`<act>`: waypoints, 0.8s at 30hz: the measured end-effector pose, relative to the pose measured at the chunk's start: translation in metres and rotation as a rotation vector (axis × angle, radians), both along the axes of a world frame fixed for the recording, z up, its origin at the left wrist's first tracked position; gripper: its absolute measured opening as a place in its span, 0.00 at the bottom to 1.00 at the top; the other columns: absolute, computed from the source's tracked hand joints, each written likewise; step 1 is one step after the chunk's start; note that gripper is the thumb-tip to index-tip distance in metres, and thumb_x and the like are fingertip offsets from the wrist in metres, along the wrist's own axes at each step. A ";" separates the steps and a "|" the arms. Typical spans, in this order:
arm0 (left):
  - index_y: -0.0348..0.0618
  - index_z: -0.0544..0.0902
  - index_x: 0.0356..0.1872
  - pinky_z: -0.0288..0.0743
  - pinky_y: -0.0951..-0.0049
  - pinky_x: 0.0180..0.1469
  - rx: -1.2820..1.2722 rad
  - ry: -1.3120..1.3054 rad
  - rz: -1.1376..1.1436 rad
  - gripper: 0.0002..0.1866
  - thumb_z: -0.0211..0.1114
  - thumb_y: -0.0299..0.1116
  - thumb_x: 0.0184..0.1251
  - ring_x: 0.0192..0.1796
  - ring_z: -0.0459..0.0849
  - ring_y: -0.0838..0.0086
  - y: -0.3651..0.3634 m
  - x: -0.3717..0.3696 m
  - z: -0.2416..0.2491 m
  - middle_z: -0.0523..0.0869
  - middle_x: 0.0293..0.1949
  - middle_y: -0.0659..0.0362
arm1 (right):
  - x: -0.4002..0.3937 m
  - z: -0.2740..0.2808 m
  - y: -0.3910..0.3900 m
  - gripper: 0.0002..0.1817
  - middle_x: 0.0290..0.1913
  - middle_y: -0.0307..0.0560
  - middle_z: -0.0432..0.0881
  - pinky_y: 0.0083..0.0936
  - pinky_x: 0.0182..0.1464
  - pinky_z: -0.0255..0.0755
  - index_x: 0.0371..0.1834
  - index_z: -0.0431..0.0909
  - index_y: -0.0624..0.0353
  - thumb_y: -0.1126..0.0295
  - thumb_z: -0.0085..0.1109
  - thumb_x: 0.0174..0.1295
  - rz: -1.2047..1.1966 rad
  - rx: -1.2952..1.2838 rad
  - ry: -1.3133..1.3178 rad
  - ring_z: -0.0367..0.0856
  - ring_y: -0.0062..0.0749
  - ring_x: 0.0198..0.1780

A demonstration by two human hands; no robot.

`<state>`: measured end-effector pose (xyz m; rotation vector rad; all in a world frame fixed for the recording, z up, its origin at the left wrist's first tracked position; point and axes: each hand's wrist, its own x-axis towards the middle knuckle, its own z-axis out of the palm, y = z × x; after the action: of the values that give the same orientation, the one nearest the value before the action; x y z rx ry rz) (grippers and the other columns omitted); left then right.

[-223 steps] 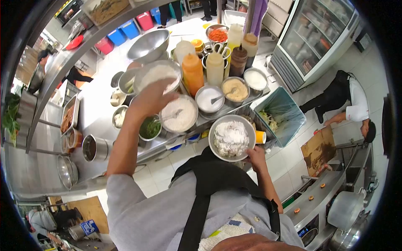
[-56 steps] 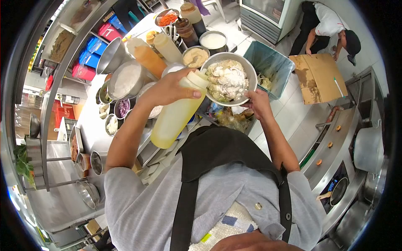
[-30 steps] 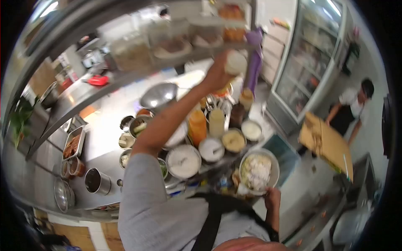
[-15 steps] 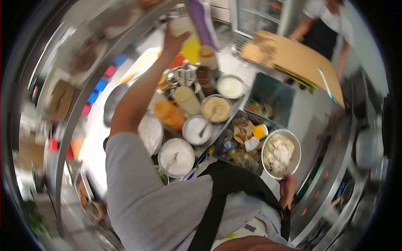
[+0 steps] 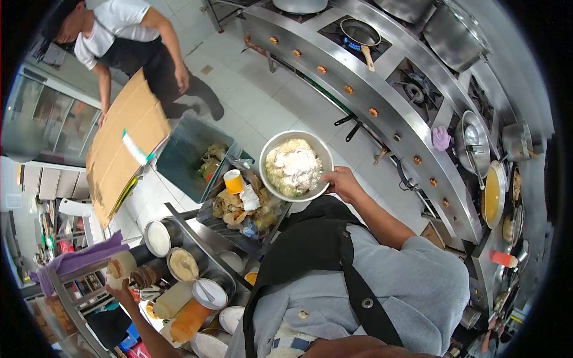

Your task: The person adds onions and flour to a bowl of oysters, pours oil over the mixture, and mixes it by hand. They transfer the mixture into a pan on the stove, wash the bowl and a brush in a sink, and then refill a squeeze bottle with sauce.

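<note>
My right hand (image 5: 343, 181) is closed on the rim of a metal mixing bowl (image 5: 327, 150). Inside the bowl lies a pale green, shredded-looking mixture (image 5: 278, 171) with white powder (image 5: 296, 162) heaped over it. Far to the left, my left hand (image 5: 121, 292) is closed around a pale bottle (image 5: 113, 281), mostly hidden by the fingers. A light-capped squeeze bottle (image 5: 123, 262) and a brown bottle (image 5: 144, 275) stand close to that hand. Nearby are an orange squeeze bottle (image 5: 190, 321), a pale squeeze bottle (image 5: 173, 300) and several round tubs of white or cream contents.
A lined waste bin (image 5: 262, 224) and a green bin (image 5: 183, 156) stand beyond the tubs. A co-worker (image 5: 134, 45) holds flattened cardboard (image 5: 128, 143) at upper left. Along the right runs a stove (image 5: 358, 89) with a frying pan (image 5: 360, 31) over a lit burner.
My view has swung right, bringing the stove into sight. The bowl stays in my right hand, now in front of me. My left arm still stretches toward the bottles.
</note>
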<state>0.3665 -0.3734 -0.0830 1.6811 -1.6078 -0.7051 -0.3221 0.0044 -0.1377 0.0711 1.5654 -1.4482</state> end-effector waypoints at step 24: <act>0.33 0.73 0.58 0.72 0.72 0.57 0.487 0.247 -1.025 0.21 0.62 0.24 0.64 0.51 0.81 0.68 0.232 -0.735 0.121 0.83 0.47 0.50 | -0.371 -0.076 0.145 0.19 0.43 0.58 0.76 0.44 0.39 0.82 0.50 0.66 0.74 0.69 0.51 0.63 -0.814 -0.117 0.098 0.81 0.47 0.43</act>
<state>-0.3682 -0.1411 0.0380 0.8671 -2.1784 -1.8345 -0.6927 0.1499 -0.2132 0.6366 1.6006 -2.1868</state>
